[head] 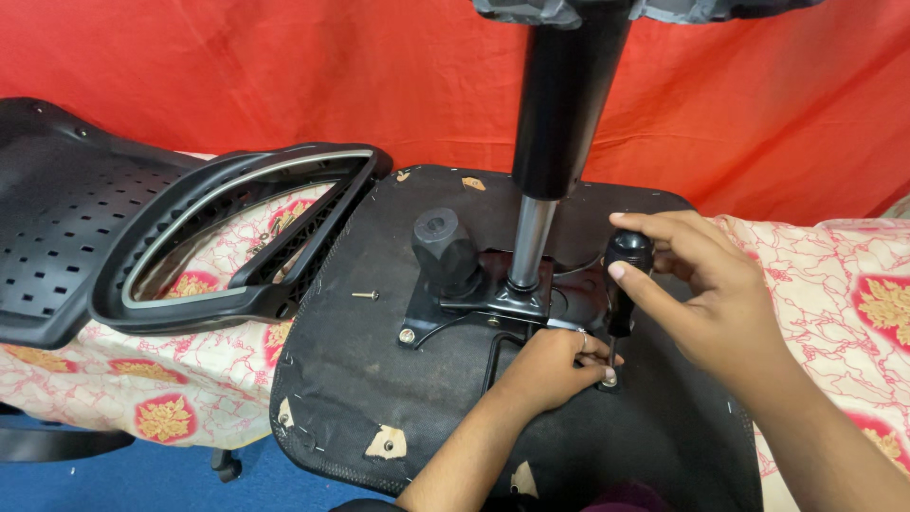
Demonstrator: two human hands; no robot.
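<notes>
An upturned office chair seat [379, 379] with black fabric underside lies on a bed. A black metal mechanism plate [474, 294] with a gas-lift column [559, 114] and a black knob [443, 248] is mounted on it. My right hand [701, 294] grips the black handle of a screwdriver [623, 284], held upright with its tip at a screw [609, 379] near the plate's right corner. My left hand [550, 365] rests on the seat, its fingers pinching the screwdriver's shaft just above that screw.
A loose screw [366, 295] lies on the seat left of the plate. A black perforated chair backrest [66, 218] with an armrest frame [246, 228] lies to the left on the floral bedsheet [171, 379]. Red cloth [237, 66] hangs behind.
</notes>
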